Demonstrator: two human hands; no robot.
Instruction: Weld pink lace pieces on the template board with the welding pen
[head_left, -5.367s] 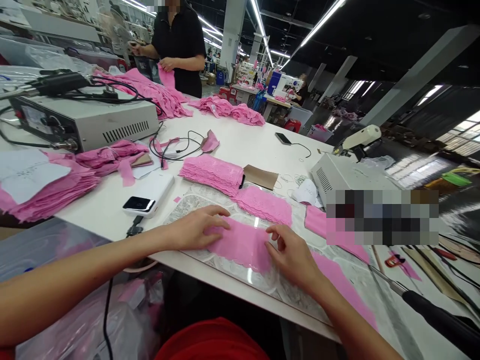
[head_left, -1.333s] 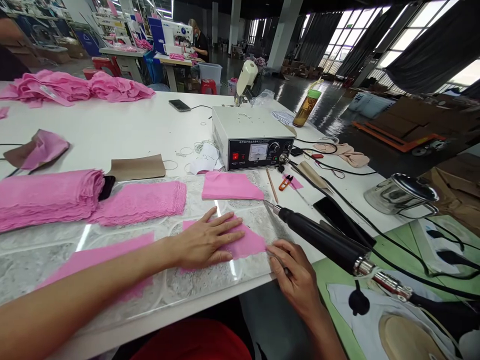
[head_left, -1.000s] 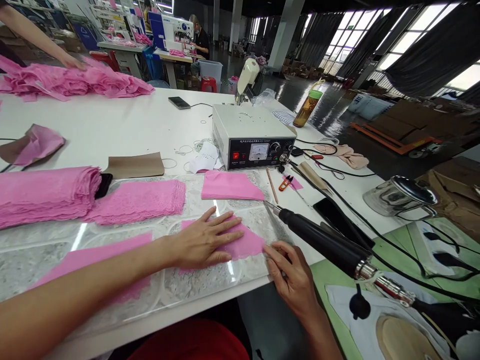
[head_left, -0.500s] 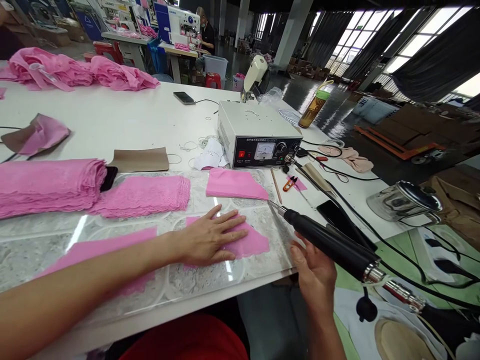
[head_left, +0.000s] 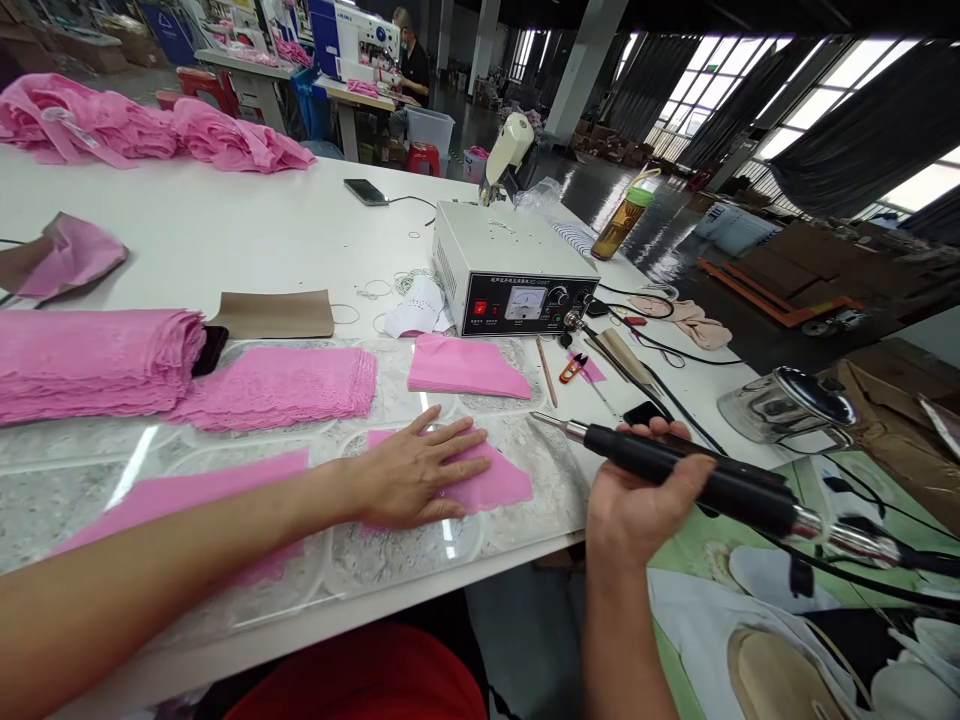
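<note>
One pink piece (head_left: 499,482) on marbled mat (head_left: 525,525), under my left hand (head_left: 416,480): spread flat, fingers apart. My right hand (head_left: 637,490) wrapped around black handpiece (head_left: 739,492), thumb across it; metal tip (head_left: 553,421) near right corner of folded pink stack (head_left: 466,368).

A thin pink cloth (head_left: 501,483) lay flat; a black tool (head_left: 742,495) slanted near it.
The cloth rested on a marbled sheet (head_left: 540,530), partly hidden under the left fingers (head_left: 471,468), its right end narrowing and its lower edge wavy. The tool, with a slender metal tip and a silvery collar at the rear, was gripped in the right fingers (head_left: 686,482), its tip pointing left, just apart from the cloth.
</note>
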